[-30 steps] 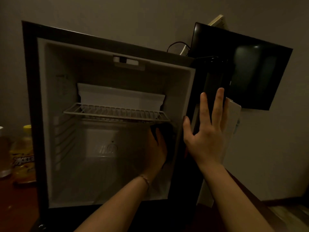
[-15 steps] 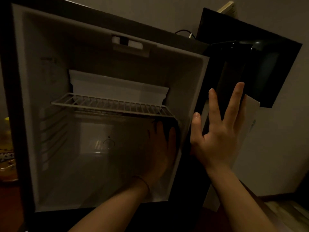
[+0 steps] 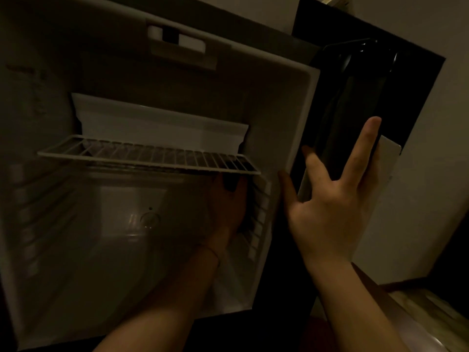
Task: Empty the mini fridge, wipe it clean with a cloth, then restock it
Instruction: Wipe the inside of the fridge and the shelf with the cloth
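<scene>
Fridge (image 3: 302,102): mini fridge, door swung open to the right; white inside, dimly lit; fills most of the view.
Contents: none visible; 1 wire shelf (image 3: 149,156) sits at mid height, bare.
Back panel (image 3: 162,130): white plate behind the shelf, upright against the rear wall.
Dial (image 3: 149,219): round control low on the rear wall; setting too dark to read.
Left hand (image 3: 228,209): inside the lower compartment, just under the right end of the shelf, pressed toward the right inner wall. A dark patch at the fingertips may be the cloth (image 3: 229,182); too dark to be sure. Whether the fingers are flat or curled cannot be told.
Right hand (image 3: 330,207): outside the cabinet, fingers spread and straight, palm against the inner edge of the door (image 3: 355,102), apparently steadying it.
Screen (image 3: 426,82): dark flat panel on the wall behind the door.
Floor (image 3: 431,313): pale strip at lower right.
Progress, judged: emptying looks done; wiping appears under way at the right wall. Left to do: remaining surfaces, then restocking; no stock items in view.
</scene>
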